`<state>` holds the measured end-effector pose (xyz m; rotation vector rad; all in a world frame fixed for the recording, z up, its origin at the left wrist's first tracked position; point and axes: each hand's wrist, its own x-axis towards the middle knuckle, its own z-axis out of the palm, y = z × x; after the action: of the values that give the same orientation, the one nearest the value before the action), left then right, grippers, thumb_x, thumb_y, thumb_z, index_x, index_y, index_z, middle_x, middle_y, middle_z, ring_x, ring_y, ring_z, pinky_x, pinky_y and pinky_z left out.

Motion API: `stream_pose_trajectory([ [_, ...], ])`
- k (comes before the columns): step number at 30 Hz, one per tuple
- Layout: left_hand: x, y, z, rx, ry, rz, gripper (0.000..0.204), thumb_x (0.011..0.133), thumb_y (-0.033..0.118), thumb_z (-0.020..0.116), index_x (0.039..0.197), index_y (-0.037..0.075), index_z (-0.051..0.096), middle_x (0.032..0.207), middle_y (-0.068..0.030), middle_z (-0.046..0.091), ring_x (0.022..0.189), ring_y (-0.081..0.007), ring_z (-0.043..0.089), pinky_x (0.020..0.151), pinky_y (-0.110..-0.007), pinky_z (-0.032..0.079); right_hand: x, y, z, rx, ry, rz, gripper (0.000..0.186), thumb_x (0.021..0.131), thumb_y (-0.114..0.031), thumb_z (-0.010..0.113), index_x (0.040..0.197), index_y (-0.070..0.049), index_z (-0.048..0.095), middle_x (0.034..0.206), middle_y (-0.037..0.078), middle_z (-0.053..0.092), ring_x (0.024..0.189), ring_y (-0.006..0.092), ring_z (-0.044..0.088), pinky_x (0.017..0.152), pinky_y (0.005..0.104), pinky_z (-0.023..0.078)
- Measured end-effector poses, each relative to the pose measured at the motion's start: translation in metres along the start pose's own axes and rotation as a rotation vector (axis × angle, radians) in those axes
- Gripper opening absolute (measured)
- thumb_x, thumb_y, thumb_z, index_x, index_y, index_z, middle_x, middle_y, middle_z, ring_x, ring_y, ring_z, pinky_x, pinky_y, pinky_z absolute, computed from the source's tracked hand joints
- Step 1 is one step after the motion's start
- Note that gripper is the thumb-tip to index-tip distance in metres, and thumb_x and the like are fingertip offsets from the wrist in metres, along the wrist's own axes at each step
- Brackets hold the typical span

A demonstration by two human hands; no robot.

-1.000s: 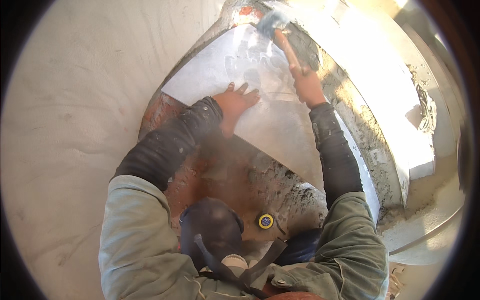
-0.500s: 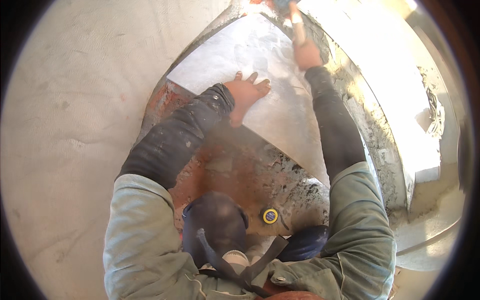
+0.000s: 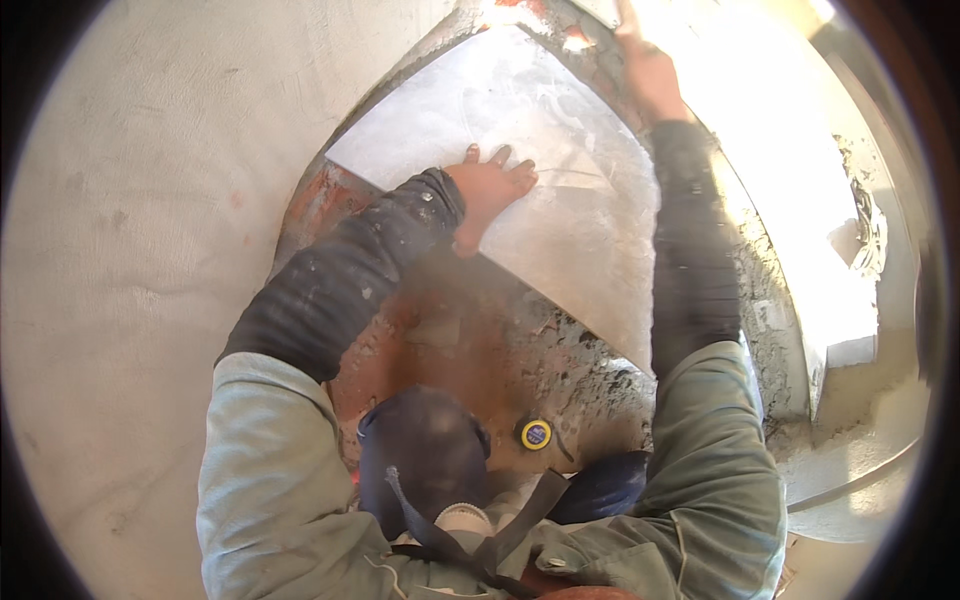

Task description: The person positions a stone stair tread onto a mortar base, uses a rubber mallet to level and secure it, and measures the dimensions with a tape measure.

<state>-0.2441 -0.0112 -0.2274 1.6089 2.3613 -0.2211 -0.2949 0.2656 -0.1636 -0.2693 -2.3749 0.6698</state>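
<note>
Under the left hand (image 3: 492, 192), the pale slab (image 3: 575, 240) looks like stone or ceramic, smooth with a soft sheen and cloudy smears beyond the fingers. Nearer the body than that hand, the reddish bed (image 3: 470, 325) is rough and pitted, crusted with grey, mortar-like matter. Well left of the hand, the pale surface (image 3: 130, 240) resembles matt plaster, mostly smooth, faintly rippled. The dark sleeve (image 3: 330, 280) behind the left hand is creased, speckled cloth; the grey-green shirt (image 3: 270, 450) farther back is matt woven fabric. The handle (image 3: 627, 14) in the right hand (image 3: 653, 82) is too blurred for its finish to show.
</note>
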Motion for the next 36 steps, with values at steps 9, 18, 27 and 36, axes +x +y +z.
stream_pose_trajectory([
  [9, 0.010, 0.007, -0.004, 0.017, -0.003, 0.023, 0.136, 0.047, 0.016, 0.088, 0.162, -0.002, 0.017, 0.170, -0.0217, 0.016, 0.155, -0.0480, 0.016, 0.120, -0.070, 0.024, -0.037, 0.043, 0.035, -0.338, -0.010, -0.180, 0.059, 0.102, -0.051, 0.050, 0.096, 0.005, 0.069, 0.097, 0.023, 0.072, 0.093, 0.0328, 0.068, 0.082, 0.0430, 0.052],
  [18, 0.013, 0.013, -0.009, 0.041, -0.017, 0.027, 0.138, 0.047, 0.017, 0.089, 0.162, -0.002, 0.015, 0.170, -0.0213, 0.016, 0.155, -0.0477, 0.016, 0.120, -0.070, 0.024, -0.014, 0.009, 0.013, 0.088, 0.298, -0.123, 0.054, 0.104, -0.047, 0.049, 0.094, 0.003, 0.067, 0.089, 0.016, 0.071, 0.082, 0.0329, 0.070, 0.074, 0.0438, 0.055],
  [27, 0.000, 0.006, -0.007, 0.036, -0.053, -0.007, 0.137, 0.047, 0.017, 0.089, 0.162, -0.003, 0.015, 0.170, -0.0233, 0.015, 0.155, -0.0489, 0.016, 0.120, -0.069, 0.025, -0.006, -0.054, -0.021, 0.144, 0.141, 0.064, 0.062, 0.105, -0.053, 0.040, 0.108, 0.004, 0.066, 0.098, 0.020, 0.074, 0.092, 0.0336, 0.073, 0.081, 0.0451, 0.056],
  [36, -0.004, -0.001, -0.001, -0.006, -0.040, -0.012, 0.136, 0.047, 0.014, 0.087, 0.162, -0.003, 0.016, 0.170, -0.0221, 0.014, 0.155, -0.0489, 0.016, 0.120, -0.070, 0.024, -0.029, -0.013, 0.041, 0.087, -0.150, 0.115, 0.053, 0.103, -0.043, 0.051, 0.124, 0.004, 0.066, 0.109, 0.030, 0.072, 0.093, 0.0412, 0.072, 0.088, 0.0492, 0.054],
])
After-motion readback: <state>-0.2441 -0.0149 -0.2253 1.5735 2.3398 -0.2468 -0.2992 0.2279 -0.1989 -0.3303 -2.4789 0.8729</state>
